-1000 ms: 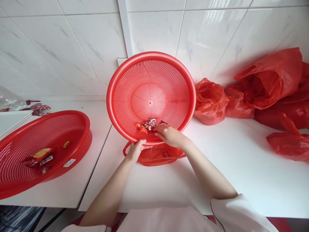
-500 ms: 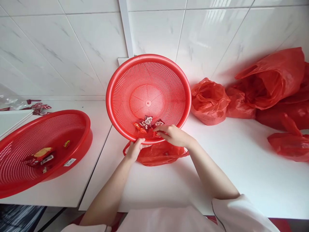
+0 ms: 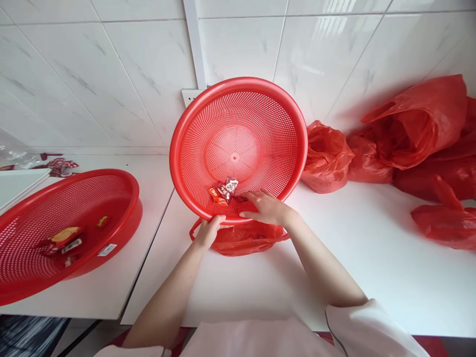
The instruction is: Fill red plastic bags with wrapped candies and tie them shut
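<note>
From where I'm standing, the red basket (image 3: 175, 148) is now sitting farther to the person's right than half a second ago, and its right rim is covering more of the nearest red bag (image 3: 327, 159) beside it. More of the wall socket (image 3: 190, 97) is showing past the rim on the other side. The right hand (image 3: 269, 208) is no longer pinching; its fingers are spreading apart, low inside the basket. The red-orange wrapper that was at its fingertips is out of sight, and the dark packet (image 3: 242, 199) that was showing above them is now mostly hiding beneath the fingers.
</note>
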A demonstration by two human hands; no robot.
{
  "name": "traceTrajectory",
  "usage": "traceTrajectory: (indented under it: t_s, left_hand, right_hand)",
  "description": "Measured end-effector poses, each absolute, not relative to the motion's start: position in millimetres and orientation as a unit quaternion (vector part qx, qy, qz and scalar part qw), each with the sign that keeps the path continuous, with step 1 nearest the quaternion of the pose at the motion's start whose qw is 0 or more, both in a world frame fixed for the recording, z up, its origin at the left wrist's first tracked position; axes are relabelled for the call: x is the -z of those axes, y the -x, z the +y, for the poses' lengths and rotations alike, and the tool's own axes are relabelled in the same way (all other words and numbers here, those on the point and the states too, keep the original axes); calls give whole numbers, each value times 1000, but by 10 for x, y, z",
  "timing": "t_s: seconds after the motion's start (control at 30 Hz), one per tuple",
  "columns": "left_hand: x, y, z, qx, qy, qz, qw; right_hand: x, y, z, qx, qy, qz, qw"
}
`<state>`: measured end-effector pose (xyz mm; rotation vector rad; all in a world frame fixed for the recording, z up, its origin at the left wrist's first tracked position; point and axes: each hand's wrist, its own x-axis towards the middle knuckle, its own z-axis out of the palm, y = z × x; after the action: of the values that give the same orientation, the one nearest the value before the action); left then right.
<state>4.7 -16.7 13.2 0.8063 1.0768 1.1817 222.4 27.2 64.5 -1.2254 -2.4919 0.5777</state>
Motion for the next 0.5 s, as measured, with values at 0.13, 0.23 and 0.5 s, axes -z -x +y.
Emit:
traceTrajectory:
  t_s: [0.13,0.23,0.5]
  left_hand:
    - [-112,-19,-144,-510,-374,470,616]
    - [-106,-28,-139,-514,-374,459,621]
    - [-94,-12,-116,-513,-380,463,615]
  right_hand:
    - [-694,-2274,248,-253,390,-874,140]
    - [-711,-2263,236,-239,391,-873,168]
    - [-801,-2211,220,-305,334,-868,205]
